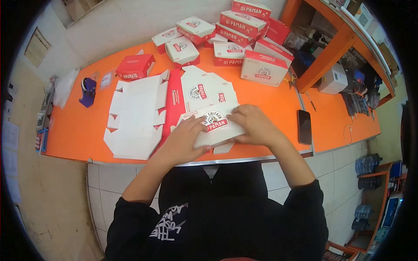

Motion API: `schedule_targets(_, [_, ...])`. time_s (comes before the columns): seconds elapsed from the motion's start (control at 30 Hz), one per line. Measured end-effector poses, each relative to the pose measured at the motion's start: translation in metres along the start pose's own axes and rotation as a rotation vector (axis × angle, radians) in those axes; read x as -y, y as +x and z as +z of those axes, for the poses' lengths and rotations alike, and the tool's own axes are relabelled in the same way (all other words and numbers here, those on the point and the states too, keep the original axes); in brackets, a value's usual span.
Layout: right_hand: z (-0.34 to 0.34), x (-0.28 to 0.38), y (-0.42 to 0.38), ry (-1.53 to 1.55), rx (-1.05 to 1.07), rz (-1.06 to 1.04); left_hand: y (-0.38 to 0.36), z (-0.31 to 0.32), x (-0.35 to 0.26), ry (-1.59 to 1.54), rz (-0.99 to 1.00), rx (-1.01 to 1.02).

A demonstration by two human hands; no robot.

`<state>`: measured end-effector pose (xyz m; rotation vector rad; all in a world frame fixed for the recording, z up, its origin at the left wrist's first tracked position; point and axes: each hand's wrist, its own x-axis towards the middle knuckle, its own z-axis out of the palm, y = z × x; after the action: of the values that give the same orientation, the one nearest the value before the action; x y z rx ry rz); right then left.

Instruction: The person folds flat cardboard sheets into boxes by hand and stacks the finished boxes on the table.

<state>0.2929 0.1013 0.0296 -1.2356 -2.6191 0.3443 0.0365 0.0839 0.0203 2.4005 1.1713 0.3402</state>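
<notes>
Between my two hands is a white and red cardboard food box [217,122] with a printed chicken logo, near the front edge of the orange table. My left hand [188,138] grips its left side, fingers on the lid and thumb at the near edge. On the right, my right hand [251,125] holds the other side, fingers bent over the top. Flat printed box blanks [204,89] lie under and behind the box. Left of them a flat blank [137,115] shows its plain white inside.
Folded boxes [244,24] are piled at the back, and a red box [136,66] stands back left. A blue tape dispenser [88,90] sits at the left. A phone [304,127] and scissors [293,81] lie right, near an orange shelf frame [333,48].
</notes>
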Motion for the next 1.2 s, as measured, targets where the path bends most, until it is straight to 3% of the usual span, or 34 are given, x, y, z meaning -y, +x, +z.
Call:
schedule_targets(0.1, [0.035, -0.003, -0.021, 0.084, -0.097, -0.068, -0.011, 0.028, 0.012, 0.096, 0.066, -0.072])
schedule_targets(0.27, [0.056, -0.009, -0.027, 0.045, -0.037, -0.063, -0.009, 0.042, 0.021, 0.284, 0.104, -0.130])
schedule_targets(0.47, [0.050, -0.009, -0.022, 0.180, -0.064, -0.068, -0.006, 0.035, 0.026, 0.259, 0.132, -0.135])
schedule_targets(0.6, [0.039, -0.008, -0.019, 0.320, -0.020, -0.031, -0.007, 0.017, 0.009, 0.102, 0.061, -0.005])
schedule_targets(0.7, [0.039, -0.007, -0.022, 0.128, 0.028, -0.101, -0.010, 0.011, 0.001, 0.168, 0.013, 0.133])
schedule_targets(0.77, [0.053, -0.008, -0.035, 0.092, -0.050, -0.086, -0.020, 0.020, -0.003, 0.298, 0.028, 0.186])
schedule_targets(0.8, [0.064, -0.009, -0.040, 0.075, -0.092, -0.079, -0.023, 0.033, 0.003, 0.202, -0.010, 0.022])
schedule_targets(0.87, [0.100, -0.001, -0.041, 0.581, -0.343, 0.165, -0.030, 0.067, 0.018, 0.004, -0.083, -0.297])
schedule_targets(0.9, [0.107, 0.006, -0.038, 0.832, -0.467, 0.288, -0.030, 0.074, 0.014, -0.287, -0.143, -0.382])
schedule_targets(0.97, [0.111, 0.012, -0.030, 1.038, -0.539, 0.445, -0.024, 0.084, 0.005, -0.866, -0.253, -0.546])
schedule_targets(1.07, [0.095, 0.015, -0.026, 1.405, -0.592, 0.568, -0.030, 0.065, 0.002, -1.266, -0.092, -0.512])
schedule_targets(1.1, [0.083, 0.015, -0.024, 1.535, -0.601, 0.589, -0.033, 0.049, -0.002, -0.961, -0.009, -0.537])
schedule_targets(1.17, [0.062, 0.022, -0.021, 1.741, -0.288, 0.563, -0.044, 0.012, -0.015, -0.350, 0.136, -0.559])
schedule_targets(1.2, [0.057, 0.026, -0.019, 1.831, -0.121, 0.542, -0.044, 0.004, -0.022, -0.204, 0.105, -0.533])
